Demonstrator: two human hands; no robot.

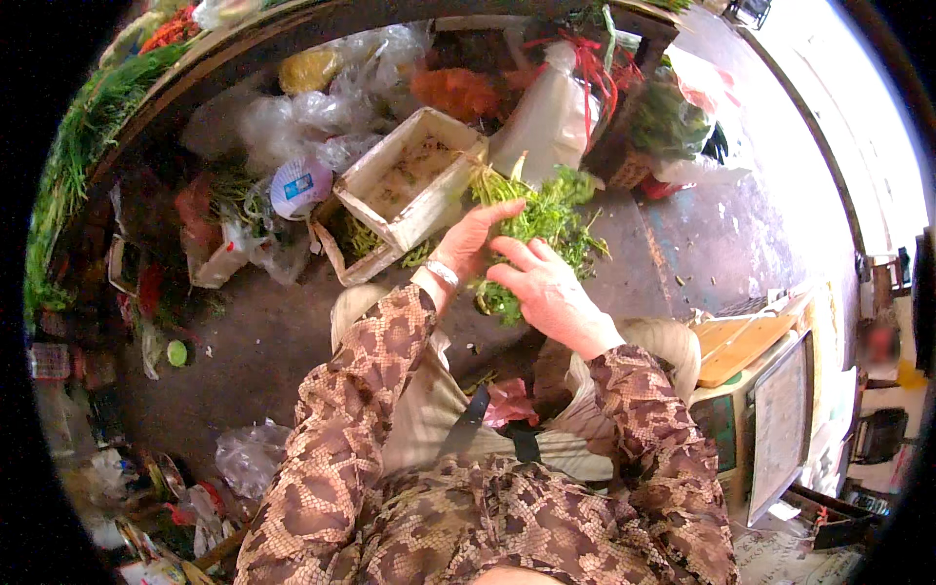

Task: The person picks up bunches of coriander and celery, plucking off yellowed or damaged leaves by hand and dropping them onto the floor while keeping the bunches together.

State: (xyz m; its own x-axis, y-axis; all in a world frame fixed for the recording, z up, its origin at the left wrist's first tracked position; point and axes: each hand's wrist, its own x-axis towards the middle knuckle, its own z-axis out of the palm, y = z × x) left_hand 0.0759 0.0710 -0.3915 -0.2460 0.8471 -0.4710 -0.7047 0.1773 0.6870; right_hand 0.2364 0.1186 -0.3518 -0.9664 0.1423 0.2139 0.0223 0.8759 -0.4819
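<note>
A bunch of leafy green herbs (pixel 552 219) is held up between my two hands, in front of my knees. My left hand (pixel 468 241) grips it from the left, its thumb lying across the pale stems. From the lower right, my right hand (pixel 552 292) closes on the leaves with bent fingers; its palm side is hidden. Stem ends point up and left, towards a white foam box (pixel 402 164) with bits of plant debris on its bottom. That box rests tilted over another foam box (pixel 340 256) containing greens.
A full white plastic bag (pixel 545 121) tied with red string stands beyond the herbs. Clear plastic bags (pixel 322 110) crowd the far left. At right are a weighing scale (pixel 779 424) and a wooden board (pixel 742 347). Bagged leafy vegetables (pixel 669 121) sit at far right.
</note>
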